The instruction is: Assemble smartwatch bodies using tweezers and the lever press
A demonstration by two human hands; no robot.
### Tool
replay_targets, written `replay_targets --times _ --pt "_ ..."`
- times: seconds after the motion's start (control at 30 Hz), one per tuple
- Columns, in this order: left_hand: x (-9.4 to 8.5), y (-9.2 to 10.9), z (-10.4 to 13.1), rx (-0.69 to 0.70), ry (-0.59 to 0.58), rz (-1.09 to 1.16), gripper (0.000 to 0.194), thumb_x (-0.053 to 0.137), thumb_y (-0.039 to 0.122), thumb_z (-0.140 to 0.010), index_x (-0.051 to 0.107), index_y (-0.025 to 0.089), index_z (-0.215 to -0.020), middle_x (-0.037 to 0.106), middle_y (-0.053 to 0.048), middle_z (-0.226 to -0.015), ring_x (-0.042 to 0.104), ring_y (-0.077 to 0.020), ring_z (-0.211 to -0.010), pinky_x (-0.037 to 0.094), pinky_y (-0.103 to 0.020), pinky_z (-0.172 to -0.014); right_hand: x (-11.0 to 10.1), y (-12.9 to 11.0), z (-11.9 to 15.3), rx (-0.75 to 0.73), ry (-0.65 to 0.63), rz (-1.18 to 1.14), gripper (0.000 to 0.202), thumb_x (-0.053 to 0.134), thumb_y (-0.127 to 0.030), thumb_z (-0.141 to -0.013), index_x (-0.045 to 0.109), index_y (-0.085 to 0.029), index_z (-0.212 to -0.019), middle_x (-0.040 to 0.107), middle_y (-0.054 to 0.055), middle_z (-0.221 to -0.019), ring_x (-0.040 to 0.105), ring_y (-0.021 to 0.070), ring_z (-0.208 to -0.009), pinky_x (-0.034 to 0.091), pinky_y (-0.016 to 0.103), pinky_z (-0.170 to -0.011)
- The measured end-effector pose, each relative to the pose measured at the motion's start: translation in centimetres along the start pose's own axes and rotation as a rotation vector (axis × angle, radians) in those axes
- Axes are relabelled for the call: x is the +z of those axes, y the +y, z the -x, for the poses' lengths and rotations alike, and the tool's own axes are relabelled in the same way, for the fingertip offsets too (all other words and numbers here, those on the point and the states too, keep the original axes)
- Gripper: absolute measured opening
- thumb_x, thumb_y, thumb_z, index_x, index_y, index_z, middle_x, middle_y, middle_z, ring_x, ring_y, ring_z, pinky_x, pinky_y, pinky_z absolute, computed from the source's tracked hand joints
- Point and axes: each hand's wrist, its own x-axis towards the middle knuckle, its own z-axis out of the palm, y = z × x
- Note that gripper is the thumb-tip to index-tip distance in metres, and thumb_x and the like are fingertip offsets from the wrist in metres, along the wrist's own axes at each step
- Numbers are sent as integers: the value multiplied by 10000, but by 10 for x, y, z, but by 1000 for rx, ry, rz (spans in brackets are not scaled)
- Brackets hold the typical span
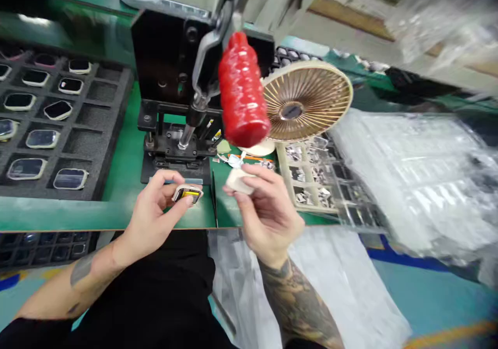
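My left hand (150,217) grips a smartwatch case (188,194) between thumb and fingers; its pale rim surrounds a dark inside with a yellow strip. In my right hand (272,217), fingers and thumb pinch a small white rounded-square piece (238,181), whose exact kind I cannot make out. Both hands are above the front edge of the green bench (155,211), a short gap between them. Just behind them stands a black hand press (177,152), its lever ending in a red ribbed grip (243,92) that hangs above my right hand.
On the left, a dark foam tray (112,126) holds several watches in its pockets. A round fan (307,100) stands behind the red grip. To the right are a compartment box (286,172) of small parts and stacked clear plastic trays (412,178). Another tray (46,248) sits below the bench.
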Motion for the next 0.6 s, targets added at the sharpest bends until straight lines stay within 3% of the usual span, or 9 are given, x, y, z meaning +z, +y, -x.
replay_targets --times 0.13,0.23,0.37,0.5,0.6 --pt "1 2 -8 -5 -1 11 481 874 312 -1041 703 205 -1478 888 -53 -1031 854 -183 -872 682 -247 -759 30 -2 -7 -24 -116 -27 440 794 -53 -983 775 -295 -1350 783 104 -1415 753 291 -1341 704 523 -1101" --pt "-3 2 -9 17 -35 84 401 855 249 -1038 763 192 -1423 889 -87 -1165 852 -181 -917 703 -260 -822 43 -1 -9 -2 -189 -69 440 793 -49 -985 768 -299 -1347 799 89 -1401 743 284 -1316 647 557 -1158" --pt "-8 0 -7 27 -78 150 461 824 193 -1045 764 226 -1501 872 -102 -1320 853 -191 -983 718 -293 -895 49 3 -7 24 -240 -59 457 804 -56 -985 760 -298 -1370 811 79 -1381 712 289 -1343 587 584 -1219" --pt "-8 -3 -8 43 -48 146 385 803 277 -1091 805 236 -1474 890 -101 -1277 882 -235 -1045 726 -320 -927 50 5 -2 40 -290 -47 429 792 -99 -1012 750 -309 -1383 808 77 -1374 715 292 -1353 597 585 -1219" --pt "-7 -3 -9 53 -15 105 371 818 285 -1087 820 243 -1456 894 -93 -1278 884 -238 -1107 717 -305 -976 47 5 -1 82 -256 -18 485 826 -187 -1013 713 -307 -1469 716 119 -1540 664 320 -1469 605 583 -1227"
